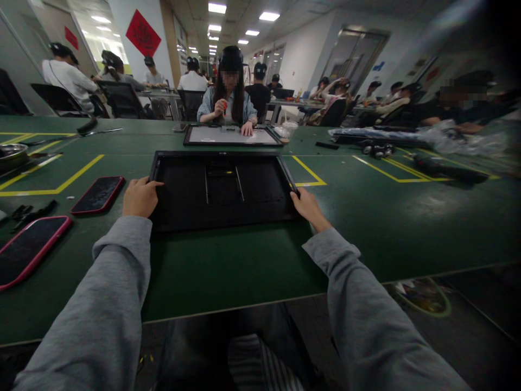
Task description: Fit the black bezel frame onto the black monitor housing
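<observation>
A black flat monitor panel [222, 187] lies back-side up on the green table [236, 266] right in front of me. My left hand [139, 197] grips its left edge, fingers curled over the rim. My right hand [308, 206] holds the right edge near the front corner, fingers closed along it. Both sleeves are grey.
Two phones in red cases [97, 194] [28, 247] lie to the left, with small black parts [28, 212] beside them. Across the table a seated person works on a white-faced panel [232, 136]. Cables and tools [378, 147] lie at the right. Yellow tape lines [309, 172] mark the table.
</observation>
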`<state>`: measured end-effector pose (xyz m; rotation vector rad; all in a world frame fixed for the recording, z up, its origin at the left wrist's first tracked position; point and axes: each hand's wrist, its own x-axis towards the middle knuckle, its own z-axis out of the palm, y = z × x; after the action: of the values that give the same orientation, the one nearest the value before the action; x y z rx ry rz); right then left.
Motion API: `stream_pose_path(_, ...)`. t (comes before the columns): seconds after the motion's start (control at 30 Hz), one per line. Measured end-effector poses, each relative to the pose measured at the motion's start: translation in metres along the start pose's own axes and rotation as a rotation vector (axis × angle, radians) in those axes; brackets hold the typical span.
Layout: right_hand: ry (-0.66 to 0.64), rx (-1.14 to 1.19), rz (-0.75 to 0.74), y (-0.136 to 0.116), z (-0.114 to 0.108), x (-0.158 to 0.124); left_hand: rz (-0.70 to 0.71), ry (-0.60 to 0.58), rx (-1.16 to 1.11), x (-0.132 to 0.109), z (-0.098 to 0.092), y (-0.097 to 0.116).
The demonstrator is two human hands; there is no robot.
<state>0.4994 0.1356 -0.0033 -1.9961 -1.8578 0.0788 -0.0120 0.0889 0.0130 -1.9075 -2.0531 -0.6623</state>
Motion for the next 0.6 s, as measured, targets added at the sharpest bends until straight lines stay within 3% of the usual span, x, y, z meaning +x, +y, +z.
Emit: stream_pose_path(0.6,-0.011,-0.013,0.009,-0.0014,-0.0017,-0.0012,0.000,-0.001,-0.003,0.0001,0.0002,-0.0003)
